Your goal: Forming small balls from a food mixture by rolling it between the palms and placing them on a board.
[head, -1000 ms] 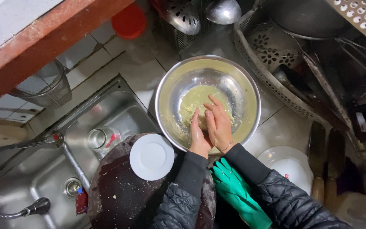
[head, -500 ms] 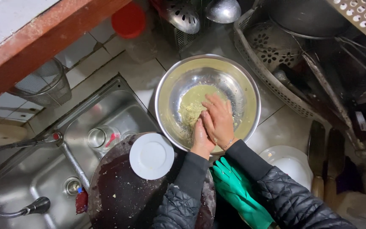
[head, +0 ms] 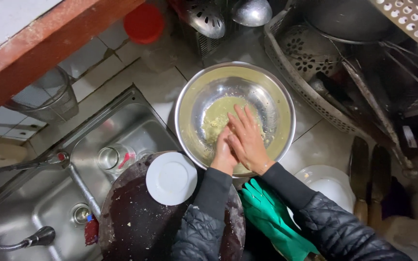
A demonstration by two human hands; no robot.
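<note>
At far left the steel sink holds a glass; a white plate lies on a dark round board near its right edge. Right of that, the steel bowl sits on the tiled bench with pale yellow mash inside. The left hand and right hand press together on it, right fingers loosely spread, left fingers hidden. Green gloves lie near; a crowded rack hems the right side.
</note>
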